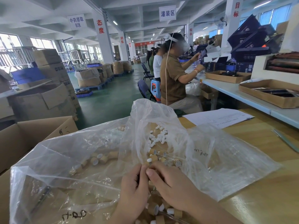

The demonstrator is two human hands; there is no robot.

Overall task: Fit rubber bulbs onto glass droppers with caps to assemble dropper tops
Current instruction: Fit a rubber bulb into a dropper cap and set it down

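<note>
Well beyond the clear plastic bag [155, 126] that stands open mid-tabletop, the room is a factory hall with a green floor [113, 94], white pillars with red characters, stacked cartons on blue pallets and a seated worker [174, 78] at a long pale bench. The bag rests on a light wooden tabletop [258, 183]. Inside it lie white rubber bulbs [157, 138], and nearer the viewer a cluster of loose caps [160, 156] in tan with white liners. Left of the bag a second, flatter bag [64, 159] drapes over an open cardboard box [24, 139]. Right of and behind the bag lie printed paper sheets [218, 118].

Just in front of the bag the left hand [134, 188] and the right hand [169, 183] meet, knuckles up. The fingers of both curl inward and pinch one tan cap [147, 164] between their tips; most of it is hidden. More caps and bulbs lie beneath the wrists.
</note>
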